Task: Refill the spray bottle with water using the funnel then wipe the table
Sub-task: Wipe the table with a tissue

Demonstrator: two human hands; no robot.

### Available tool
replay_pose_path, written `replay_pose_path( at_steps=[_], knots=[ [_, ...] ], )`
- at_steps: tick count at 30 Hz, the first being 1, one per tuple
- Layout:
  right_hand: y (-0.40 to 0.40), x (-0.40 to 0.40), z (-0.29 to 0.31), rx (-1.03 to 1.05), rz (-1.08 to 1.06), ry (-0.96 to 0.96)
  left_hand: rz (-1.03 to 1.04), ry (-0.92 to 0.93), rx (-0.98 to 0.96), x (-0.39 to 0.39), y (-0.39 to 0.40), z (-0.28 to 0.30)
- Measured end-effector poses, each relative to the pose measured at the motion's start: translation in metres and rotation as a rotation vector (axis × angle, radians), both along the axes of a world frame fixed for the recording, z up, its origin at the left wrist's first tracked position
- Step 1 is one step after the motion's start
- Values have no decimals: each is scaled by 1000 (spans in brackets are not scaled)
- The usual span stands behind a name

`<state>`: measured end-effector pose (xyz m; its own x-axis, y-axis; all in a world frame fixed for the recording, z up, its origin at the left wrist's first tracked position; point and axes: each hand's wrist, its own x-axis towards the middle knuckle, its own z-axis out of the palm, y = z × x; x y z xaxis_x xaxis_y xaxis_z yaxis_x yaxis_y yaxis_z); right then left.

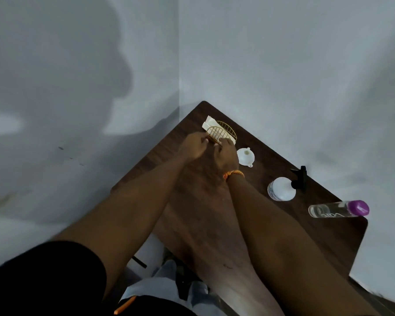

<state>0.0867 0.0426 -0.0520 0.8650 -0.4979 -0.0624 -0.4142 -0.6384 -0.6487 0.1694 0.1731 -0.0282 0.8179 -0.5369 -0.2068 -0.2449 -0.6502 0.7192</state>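
A gold wire napkin holder (221, 131) with white napkins (209, 124) stands at the far corner of the dark wooden table (192, 201). My left hand (193, 145) touches the holder's near left side, fingers curled. My right hand (226, 156) rests against its near right side, fingers on a napkin; the grip itself is hard to make out. A white funnel (245, 156) lies just right of my right hand. Farther right stands the white spray bottle (281, 188) with a black trigger head (300, 177). A clear water bottle with a purple cap (339, 209) stands near the table's right corner.
Grey walls close in behind the table on both sides, meeting at a corner above the holder. The table's left edge runs diagonally below my left forearm. My lap and a chair part show below the near edge.
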Motion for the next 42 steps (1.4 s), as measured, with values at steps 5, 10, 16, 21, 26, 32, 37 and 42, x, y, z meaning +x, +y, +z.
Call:
replay_pose_path(
  at_steps=[5, 10, 16, 21, 26, 32, 37, 42],
  knots=[
    [-11, 35, -7, -14, 20, 71, -21, -14, 157, 61, -38, -35],
    [-16, 46, -12, -81, 69, 73, -86, 70, 246, 69, -63, -22],
    [-24, 48, -17, -76, 74, 79, -77, 100, 243, 79, -68, -30],
    [-22, 44, -12, -5, -14, 6, 44, 2, 105, 80, -62, -24],
    [-23, 35, 1, 76, -202, -156, 130, -101, -161, 74, -54, -6],
    [-35, 20, 22, 34, -155, -204, -42, -74, -480, 42, -69, 49],
    [-36, -9, 39, 55, -347, -356, -94, -25, -565, 8, -87, 73],
    [-26, -93, 23, 216, -341, -266, -70, 22, -367, -57, -94, 32]
  ],
)
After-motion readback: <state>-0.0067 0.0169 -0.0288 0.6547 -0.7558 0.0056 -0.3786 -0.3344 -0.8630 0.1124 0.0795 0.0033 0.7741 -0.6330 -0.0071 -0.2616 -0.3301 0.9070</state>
